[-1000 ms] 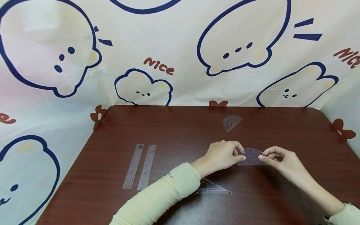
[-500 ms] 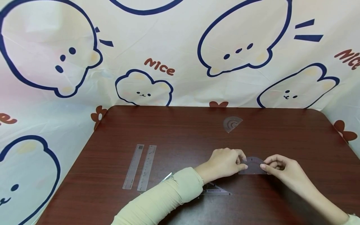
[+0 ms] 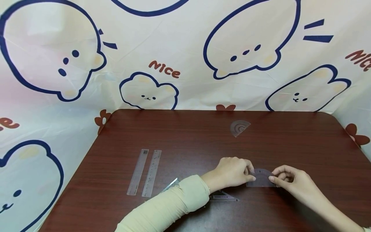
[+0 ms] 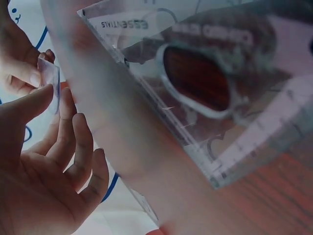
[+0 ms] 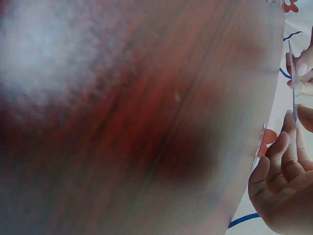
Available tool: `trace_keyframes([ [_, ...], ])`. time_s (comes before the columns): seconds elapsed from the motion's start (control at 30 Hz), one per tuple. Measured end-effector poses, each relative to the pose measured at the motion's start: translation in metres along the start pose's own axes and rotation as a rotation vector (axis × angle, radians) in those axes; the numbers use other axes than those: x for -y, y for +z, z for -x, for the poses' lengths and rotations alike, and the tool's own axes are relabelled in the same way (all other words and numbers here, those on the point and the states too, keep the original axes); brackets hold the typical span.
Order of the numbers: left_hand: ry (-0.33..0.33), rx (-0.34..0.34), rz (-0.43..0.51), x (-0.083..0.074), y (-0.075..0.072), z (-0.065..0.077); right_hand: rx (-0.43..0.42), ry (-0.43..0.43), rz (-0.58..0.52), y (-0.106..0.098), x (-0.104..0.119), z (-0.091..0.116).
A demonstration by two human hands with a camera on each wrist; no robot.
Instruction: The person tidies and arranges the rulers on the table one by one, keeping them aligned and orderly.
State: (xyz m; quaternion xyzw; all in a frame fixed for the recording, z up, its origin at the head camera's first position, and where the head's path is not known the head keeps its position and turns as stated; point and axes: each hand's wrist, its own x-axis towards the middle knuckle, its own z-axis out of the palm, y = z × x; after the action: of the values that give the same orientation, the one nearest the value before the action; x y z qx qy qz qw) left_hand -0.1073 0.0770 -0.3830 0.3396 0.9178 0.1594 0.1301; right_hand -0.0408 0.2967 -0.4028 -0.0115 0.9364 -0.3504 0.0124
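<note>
Both hands hold a clear half-round protractor by its two ends above the table, its straight edge toward the person. My left hand pinches the left end between thumb and fingers; my right hand pinches the right end the same way. In the left wrist view the left hand has its thumb and forefinger on the protractor. Edge-on, the protractor appears as a thin strip at the right of the right wrist view. Under the left forearm lies a clear set square, partly hidden.
Two clear straight rulers, one left of the other, lie side by side on the brown table. A fan-shaped clear piece lies near the back edge. A ruler-like edge shows behind the left sleeve. A patterned cloth hangs behind.
Both hands have moved the protractor toward the person, keeping their pinch at its two ends. More of the clear edge behind the left sleeve now shows.
</note>
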Motion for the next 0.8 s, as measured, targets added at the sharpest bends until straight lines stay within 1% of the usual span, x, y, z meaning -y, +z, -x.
trace_keyframes([
  [0.23,-0.001,0.048,0.006,-0.003,0.005,0.003,0.044,0.02,0.002,0.004,-0.005,0.007],
  [0.5,0.004,0.059,-0.02,-0.006,0.01,0.005,0.07,0.025,-0.013,0.009,-0.009,0.015],
  [0.8,0.025,0.08,-0.011,-0.005,0.012,0.006,0.093,0.032,-0.007,0.011,-0.009,0.016],
])
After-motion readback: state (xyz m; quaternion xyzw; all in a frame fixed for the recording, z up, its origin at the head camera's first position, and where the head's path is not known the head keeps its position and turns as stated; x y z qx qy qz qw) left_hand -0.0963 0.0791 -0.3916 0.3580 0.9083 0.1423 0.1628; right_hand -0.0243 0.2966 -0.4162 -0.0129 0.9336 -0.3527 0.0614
